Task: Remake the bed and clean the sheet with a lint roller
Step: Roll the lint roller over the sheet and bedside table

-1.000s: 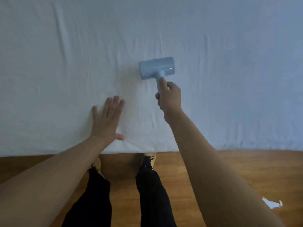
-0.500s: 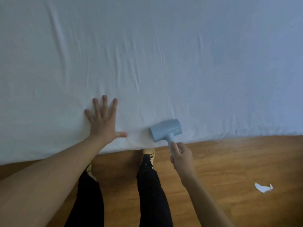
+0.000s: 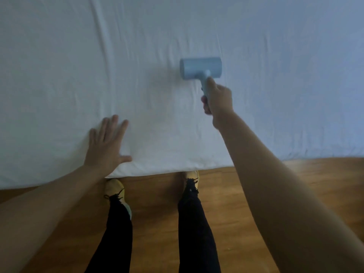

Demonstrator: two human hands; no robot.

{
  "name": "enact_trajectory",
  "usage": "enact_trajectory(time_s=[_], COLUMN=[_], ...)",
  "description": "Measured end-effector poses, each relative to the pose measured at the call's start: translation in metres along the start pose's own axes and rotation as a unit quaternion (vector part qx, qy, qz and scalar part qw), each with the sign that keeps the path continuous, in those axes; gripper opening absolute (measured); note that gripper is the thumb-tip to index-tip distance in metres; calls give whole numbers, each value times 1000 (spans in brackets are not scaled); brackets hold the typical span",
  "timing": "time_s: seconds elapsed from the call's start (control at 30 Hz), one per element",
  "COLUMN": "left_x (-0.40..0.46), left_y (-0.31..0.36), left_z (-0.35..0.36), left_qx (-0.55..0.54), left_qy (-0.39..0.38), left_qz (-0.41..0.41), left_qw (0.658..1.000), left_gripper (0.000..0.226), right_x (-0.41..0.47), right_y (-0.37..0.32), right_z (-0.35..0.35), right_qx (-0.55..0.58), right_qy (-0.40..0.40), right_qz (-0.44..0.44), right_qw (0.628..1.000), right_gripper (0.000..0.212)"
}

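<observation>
The right hand (image 3: 218, 99) grips the smooth blue lint roller (image 3: 201, 68), its cylinder lying on the wrinkled white sheet (image 3: 197, 28). The left hand (image 3: 106, 144) presses flat, fingers spread, near the sheet's edge

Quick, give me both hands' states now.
Left hand: open, flat on the sheet.
Right hand: closed around the lint roller handle.

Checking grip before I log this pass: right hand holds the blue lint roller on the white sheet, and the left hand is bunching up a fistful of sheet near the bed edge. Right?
Not quite. The head view shows the left hand lying flat, fingers spread, on the sheet near the bed edge, not bunching it. The right hand does hold the lint roller on the sheet.
</observation>
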State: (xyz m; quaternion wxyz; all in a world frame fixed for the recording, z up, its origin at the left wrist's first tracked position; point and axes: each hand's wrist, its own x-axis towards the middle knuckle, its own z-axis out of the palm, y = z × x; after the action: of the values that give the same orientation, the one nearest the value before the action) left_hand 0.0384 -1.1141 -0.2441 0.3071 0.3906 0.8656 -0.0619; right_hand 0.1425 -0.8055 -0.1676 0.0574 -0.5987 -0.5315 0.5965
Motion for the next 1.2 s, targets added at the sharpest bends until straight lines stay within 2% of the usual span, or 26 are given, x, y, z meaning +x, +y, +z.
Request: enact_trajectory(time_s=[0.1, 0.2, 0.3, 0.43, 0.53, 0.63, 0.7, 0.87, 0.93, 1.03, 1.1, 1.2], left_x=[3, 3, 4, 2, 0, -6, -11, -27, -33, -43, -48, -52], left_y=[2, 1, -2, -5, -10, -29, -47, -74, -79, -92, -106, -128], left_z=[4, 9, 9, 9, 5, -4, -6, -5, -2, 2, 0, -7], left_qx=[-9, -10, -17, -19, -26, -25, -6, 32, 21, 17, 21, 13], left_qy=[11, 16, 22, 32, 45, 54, 71, 124, 126, 108, 94, 67], left_qz=[-5, -8, -4, 3, 7, -2, 6, 100, 124, 117, 92, 55], left_qw=[1000, 1000, 1000, 999, 999, 998, 997, 987, 984, 987, 991, 996], left_gripper=[123, 123, 122, 125, 128, 124, 118, 97, 90, 80, 76, 79], right_x=[26, 11, -40, -126, -163, -179, -174, -91, -60, -45, -55, -84], right_y=[-11, 16, 74, 165, 196, 179, 147, 49, 19, -11, -9, 23], right_z=[43, 52, 23, -28, -46, -36, -8, 127, 180, 231, 241, 226], right_qx=[-13, -54, -49, -101, -150, -124, -76, -82, -66, -38, -14, -33], right_qy=[-17, -14, -19, 1, 36, 49, 27, -9, -25, -35, -29, -24], right_qz=[59, 82, 105, 97, 82, 68, 37, -31, -12, 78, 123, 132], right_qw=[998, 995, 993, 990, 985, 989, 996, 996, 997, 996, 992, 990], right_gripper=[42, 35, 28, 40, 48, 44, 40, 45, 46, 45, 44, 47])
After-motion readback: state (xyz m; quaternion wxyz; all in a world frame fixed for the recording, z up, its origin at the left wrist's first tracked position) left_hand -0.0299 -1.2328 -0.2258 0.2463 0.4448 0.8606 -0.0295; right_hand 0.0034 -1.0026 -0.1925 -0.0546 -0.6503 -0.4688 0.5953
